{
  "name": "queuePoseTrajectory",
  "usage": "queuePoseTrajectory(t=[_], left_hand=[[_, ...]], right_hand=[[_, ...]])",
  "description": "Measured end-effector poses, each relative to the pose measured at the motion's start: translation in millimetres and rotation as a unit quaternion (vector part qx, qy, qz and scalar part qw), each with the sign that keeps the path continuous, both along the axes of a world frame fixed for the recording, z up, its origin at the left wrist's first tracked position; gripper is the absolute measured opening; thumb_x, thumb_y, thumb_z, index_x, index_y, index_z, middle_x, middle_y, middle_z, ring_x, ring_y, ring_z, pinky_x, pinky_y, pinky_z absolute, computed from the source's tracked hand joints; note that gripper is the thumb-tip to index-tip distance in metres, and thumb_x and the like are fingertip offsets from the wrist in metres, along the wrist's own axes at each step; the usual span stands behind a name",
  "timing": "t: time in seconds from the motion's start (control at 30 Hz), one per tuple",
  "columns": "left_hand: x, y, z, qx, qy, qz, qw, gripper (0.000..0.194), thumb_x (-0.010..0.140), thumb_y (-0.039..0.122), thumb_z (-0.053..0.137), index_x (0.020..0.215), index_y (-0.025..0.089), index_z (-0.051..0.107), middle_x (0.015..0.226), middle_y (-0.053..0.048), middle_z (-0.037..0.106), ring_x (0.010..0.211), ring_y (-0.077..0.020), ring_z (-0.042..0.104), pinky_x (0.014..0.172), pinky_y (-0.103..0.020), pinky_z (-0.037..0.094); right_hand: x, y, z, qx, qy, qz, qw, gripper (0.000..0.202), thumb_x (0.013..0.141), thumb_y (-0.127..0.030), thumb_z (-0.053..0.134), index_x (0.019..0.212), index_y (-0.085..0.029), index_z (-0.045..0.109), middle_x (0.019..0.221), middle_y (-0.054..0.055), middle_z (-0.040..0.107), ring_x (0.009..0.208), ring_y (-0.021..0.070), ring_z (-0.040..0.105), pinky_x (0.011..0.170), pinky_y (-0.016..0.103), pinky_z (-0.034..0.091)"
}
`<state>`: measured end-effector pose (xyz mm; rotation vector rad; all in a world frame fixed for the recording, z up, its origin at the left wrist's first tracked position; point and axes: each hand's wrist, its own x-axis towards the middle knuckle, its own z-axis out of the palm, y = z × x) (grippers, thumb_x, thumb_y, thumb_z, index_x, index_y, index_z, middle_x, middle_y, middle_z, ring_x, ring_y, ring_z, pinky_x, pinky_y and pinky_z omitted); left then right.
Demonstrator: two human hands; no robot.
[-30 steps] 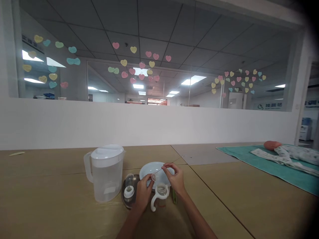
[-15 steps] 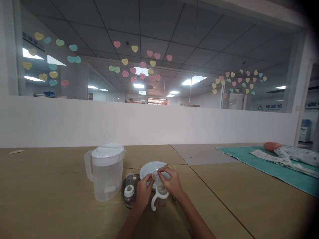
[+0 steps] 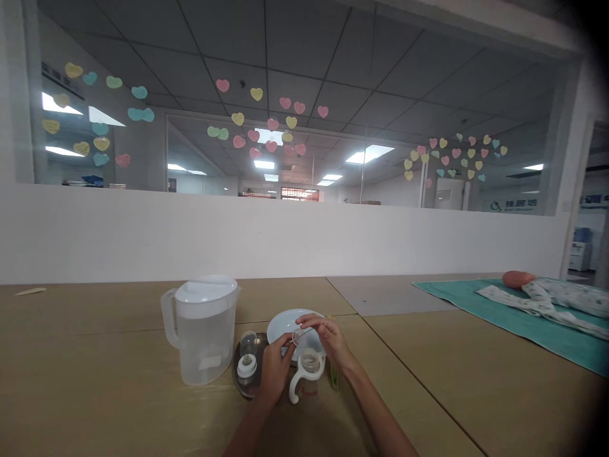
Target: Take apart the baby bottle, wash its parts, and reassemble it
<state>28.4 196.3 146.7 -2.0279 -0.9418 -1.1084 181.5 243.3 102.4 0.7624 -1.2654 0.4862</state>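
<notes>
Both hands met above the worktop [image 3: 118,381], just in front of a white bowl [image 3: 280,325]. The left hand [image 3: 275,368] pinched a small clear teat [image 3: 297,336] between thumb and fingertips, holding it over the open mouth of a baby bottle [image 3: 307,371] with white handles. The right hand [image 3: 327,339] was closed in a pinch on a thin brush wire [image 3: 309,329] whose end met the teat; how far it entered was too small to tell. Just left of the bottle stood a dark round dish [image 3: 238,374] with a clear cap and a white ring in it. A lidded water jug [image 3: 202,330] stood further left. Far right, a doll [image 3: 547,293] lay on a green mat [image 3: 533,324].
</notes>
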Motion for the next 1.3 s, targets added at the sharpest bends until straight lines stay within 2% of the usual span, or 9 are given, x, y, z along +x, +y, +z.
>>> queuePoseTrajectory(t=[0.1,0.17,0.4,0.53,0.77,0.97,1.13,1.3], left_hand=[[1,-1,-0.5,-0.005,0.006,0.011,1.000,0.035,0.084,0.040,0.045,0.097,0.015,0.067,0.098,-0.009,0.068,0.085,-0.0205,0.062,0.079,-0.028,0.044],[2,-1,-0.5,-0.008,0.008,0.016,1.000,0.034,0.084,0.038,0.045,0.096,0.016,0.067,0.098,-0.009,0.068,0.086,-0.0206,0.062,0.079,-0.028,0.043],[-1,3,-0.5,-0.009,0.011,0.014,1.000,0.035,0.084,0.038,0.044,0.096,0.016,0.068,0.098,-0.009,0.068,0.085,-0.0207,0.062,0.079,-0.028,0.042],[-2,5,-0.6,-0.011,-0.003,0.024,1.000,0.036,0.082,0.038,0.044,0.096,0.015,0.068,0.099,-0.010,0.067,0.086,-0.0214,0.062,0.080,-0.029,0.042],[-1,4,-0.7,-0.022,-0.024,0.004,0.999,0.035,0.078,0.035,0.045,0.093,0.013,0.067,0.091,-0.009,0.067,0.082,-0.0204,0.061,0.077,-0.028,0.041],[0,0,-0.9,-0.038,-0.052,-0.024,0.998,0.037,0.076,0.039,0.046,0.092,0.012,0.066,0.080,-0.007,0.066,0.074,-0.0189,0.060,0.072,-0.027,0.042],[0,1,-2.9,-0.051,-0.050,-0.040,0.997,0.036,0.076,0.037,0.047,0.092,0.011,0.067,0.081,-0.007,0.066,0.076,-0.0193,0.060,0.073,-0.027,0.042],[-1,2,-3.7,-0.049,-0.050,-0.047,0.996,0.034,0.075,0.036,0.048,0.088,0.011,0.067,0.080,-0.008,0.066,0.075,-0.0195,0.059,0.071,-0.027,0.041]], right_hand=[[4,-4,-2.2,-0.001,-0.016,0.047,0.999,0.063,0.075,-0.076,0.043,0.067,-0.021,0.070,0.095,0.010,0.064,0.103,0.0275,0.054,0.096,0.041,0.038],[5,-5,-3.1,-0.006,-0.027,0.065,0.997,0.069,0.074,-0.080,0.036,0.057,-0.020,0.065,0.094,0.011,0.063,0.104,0.0284,0.052,0.095,0.042,0.038],[3,-2,-1.6,-0.017,-0.027,0.049,0.998,0.059,0.076,-0.072,0.045,0.050,-0.018,0.052,0.089,0.009,0.061,0.102,0.0263,0.051,0.094,0.038,0.037],[1,2,-0.2,-0.031,-0.027,0.053,0.998,0.059,0.076,-0.070,0.044,0.049,-0.018,0.051,0.086,0.009,0.061,0.099,0.0257,0.052,0.096,0.038,0.036],[-5,11,0.9,-0.012,-0.026,0.030,0.999,0.051,0.082,-0.061,0.046,0.062,-0.020,0.067,0.088,0.008,0.062,0.096,0.0235,0.054,0.096,0.037,0.036],[-7,12,0.1,-0.009,-0.036,0.003,0.999,0.050,0.082,-0.061,0.046,0.066,-0.020,0.070,0.090,0.008,0.063,0.097,0.0246,0.055,0.094,0.037,0.038],[-11,17,0.7,-0.003,-0.050,-0.024,0.998,0.046,0.085,-0.057,0.047,0.074,-0.021,0.073,0.098,0.008,0.063,0.100,0.0234,0.055,0.094,0.036,0.038],[-15,16,0.2,0.007,-0.080,-0.019,0.997,0.036,0.084,-0.052,0.054,0.086,-0.022,0.075,0.104,0.009,0.063,0.102,0.0231,0.056,0.091,0.034,0.041]])
